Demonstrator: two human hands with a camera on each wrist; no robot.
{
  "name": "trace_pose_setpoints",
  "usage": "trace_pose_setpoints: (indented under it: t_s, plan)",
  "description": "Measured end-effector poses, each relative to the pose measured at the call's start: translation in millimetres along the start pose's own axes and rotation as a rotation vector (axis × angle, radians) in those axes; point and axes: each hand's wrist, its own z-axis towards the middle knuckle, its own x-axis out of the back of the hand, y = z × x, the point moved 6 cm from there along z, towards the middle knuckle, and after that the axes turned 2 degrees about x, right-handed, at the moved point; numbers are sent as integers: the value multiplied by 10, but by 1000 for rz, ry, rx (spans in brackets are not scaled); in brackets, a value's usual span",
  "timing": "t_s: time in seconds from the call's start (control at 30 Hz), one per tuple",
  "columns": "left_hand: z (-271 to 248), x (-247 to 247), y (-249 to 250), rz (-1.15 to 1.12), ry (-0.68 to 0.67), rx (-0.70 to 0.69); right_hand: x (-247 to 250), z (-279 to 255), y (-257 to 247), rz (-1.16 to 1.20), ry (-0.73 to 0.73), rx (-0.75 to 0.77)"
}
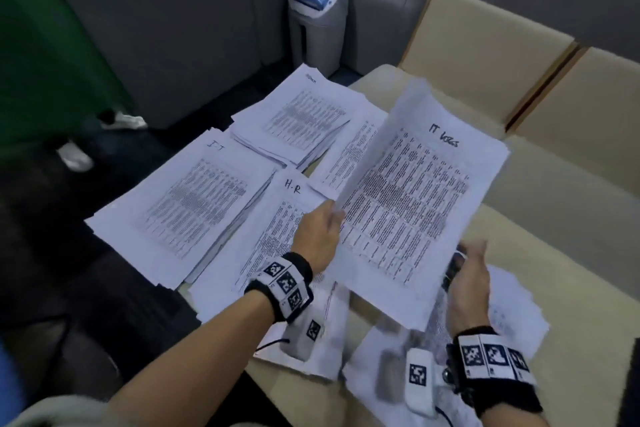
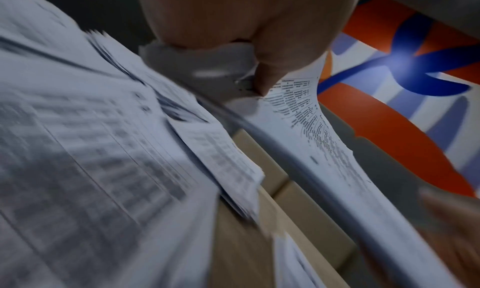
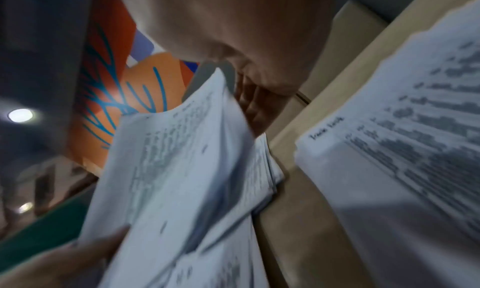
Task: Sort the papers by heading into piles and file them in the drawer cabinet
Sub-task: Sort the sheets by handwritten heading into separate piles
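Several piles [image 1: 180, 208] already lying sorted, left hand [image 1: 317, 239] pinching IT sheet [image 1: 412, 204], right hand [image 1: 467, 284] grip unclear, filing pending.

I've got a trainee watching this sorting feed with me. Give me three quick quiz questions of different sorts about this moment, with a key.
1. True or false: the lifted sheet carries the handwritten heading "H.R".
2. Multiple choice: which hand pinches that sheet's edge? A) left hand B) right hand C) neither
3. Fill in: on the table, the pile farthest to the person's left is headed "____".

Key:
1. False. It reads "IT logs"; "H.R" tops the pile under the left wrist.
2. A. The left thumb and fingers pinch its edge; the right hand is blurred beside the sheet's lower corner, so its hold is unclear.
3. I.T
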Motion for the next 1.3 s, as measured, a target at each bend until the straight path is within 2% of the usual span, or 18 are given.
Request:
trace_pose_setpoints:
  t_s: [0.13, 0.23, 0.37, 0.5, 0.6, 0.63, 0.77, 0.87, 0.93, 1.0, 1.03, 1.13, 1.2, 1.3]
  plan:
    - [382, 642, -250, -17, 99, 90, -531, -49, 346, -171, -162, -133]
    - [708, 1090, -426, -55, 142, 145, -773, -62, 670, -410, -261, -223]
    - [981, 1700, -814, 30, 104, 205, -899, -17, 987, -687, -327, -201]
    - [963, 2519, -1511, 208, 83, 309, -994, 119, 1076, -824, -320, -215]
    - [858, 3029, -1955, 374, 79, 347, -850, 359, 1387, -948, -292, -253]
    - [840, 3130, -2064, 440, 68, 355, -783, 423, 1484, -972, -294, -263]
    - [864, 3263, -2194, 774, 36, 416, -869, 328, 1315, -965, -274, -312]
    - [919, 3222, -2084, 936, 138, 373, -648, 529, 1562, -945, -219, -359]
    - [991, 3123, -1898, 910, 214, 314, -754, 393, 1358, -863, -203, -364]
    - [1084, 2866, -1592, 847, 194, 205, -952, 78, 976, -657, -167, -422]
    - [1124, 2675, -1425, 804, 149, 128, -962, 15, 898, -537, -136, -425]
    - [1157, 1950, -891, 627, -37, -55, -799, -121, 643, -377, 16, -249]
    - [1079, 1336, -560, 544, -230, -133, -566, -242, 580, -389, 110, -167]
    - [778, 366, -157, 483, -535, -193, -70, -375, 607, -504, 198, -153]
